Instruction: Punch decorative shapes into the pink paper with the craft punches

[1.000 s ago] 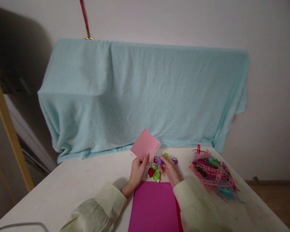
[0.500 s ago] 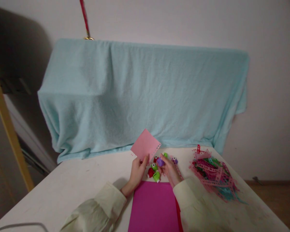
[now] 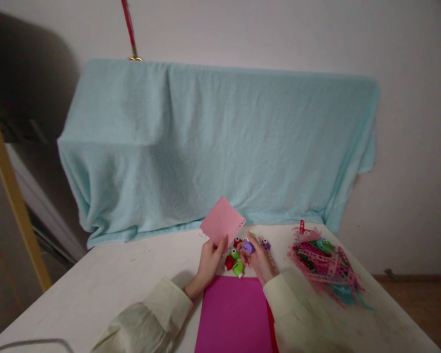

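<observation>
My left hand (image 3: pixel 210 260) pinches the lower corner of a pink sheet of paper (image 3: pixel 221 220), thumb on top. The sheet stands tilted up, with a row of small punched holes along its right edge. In my right hand (image 3: pixel 260 259) is a small purple paper punch (image 3: pixel 248 246), gripped between thumb and fingers, to the right of the sheet and apart from it. Between and below my hands sit more small punches: a green punch (image 3: pixel 238 267), a red punch (image 3: pixel 229 263) and others partly hidden behind my right hand.
A magenta sheet (image 3: pixel 235 314) lies in front of me, with a red edge showing under it. On the right is a tangled heap of punched paper strips (image 3: pixel 327 267). A light-blue cloth (image 3: pixel 220 142) drapes over something behind the white table (image 3: pixel 143 264).
The purple punch has turned in my right hand and shifted slightly right. My left hand and the pink sheet have barely moved.
</observation>
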Demonstrator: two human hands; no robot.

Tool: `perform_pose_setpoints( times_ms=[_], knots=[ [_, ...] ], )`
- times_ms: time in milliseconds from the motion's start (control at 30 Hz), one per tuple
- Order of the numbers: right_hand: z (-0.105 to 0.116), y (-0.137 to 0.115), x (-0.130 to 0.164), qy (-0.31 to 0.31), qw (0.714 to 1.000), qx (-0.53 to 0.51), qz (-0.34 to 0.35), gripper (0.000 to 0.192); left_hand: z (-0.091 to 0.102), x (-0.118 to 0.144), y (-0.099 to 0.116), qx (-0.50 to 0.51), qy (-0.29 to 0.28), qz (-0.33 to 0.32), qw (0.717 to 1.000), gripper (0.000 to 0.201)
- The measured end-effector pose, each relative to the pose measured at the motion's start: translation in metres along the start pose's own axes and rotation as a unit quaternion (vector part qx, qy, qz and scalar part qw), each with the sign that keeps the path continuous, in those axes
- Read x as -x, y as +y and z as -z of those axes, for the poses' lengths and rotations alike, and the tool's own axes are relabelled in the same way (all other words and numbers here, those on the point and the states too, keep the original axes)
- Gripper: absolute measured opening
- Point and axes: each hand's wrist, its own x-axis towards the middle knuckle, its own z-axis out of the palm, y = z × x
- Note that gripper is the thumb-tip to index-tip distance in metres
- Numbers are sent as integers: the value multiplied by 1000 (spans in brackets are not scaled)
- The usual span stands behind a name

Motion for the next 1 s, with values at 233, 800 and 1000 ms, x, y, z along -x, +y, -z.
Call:
perform_pose_setpoints(
  times_ms=[233, 800, 1000],
  knots=[
    [-3, -4, 4, -7, 1000, 11, 19, 53, 0, 0, -1, 3, -11, 0, 1000, 50],
    [-5, -2, 4, -24, 999, 12, 45, 37, -3, -1, -5, 5, -26, 0, 1000, 51],
    [-7, -4, 4, -24, 999, 20, 43, 37, -3, 0, -4, -2, -33, -2, 999, 52]
  ],
)
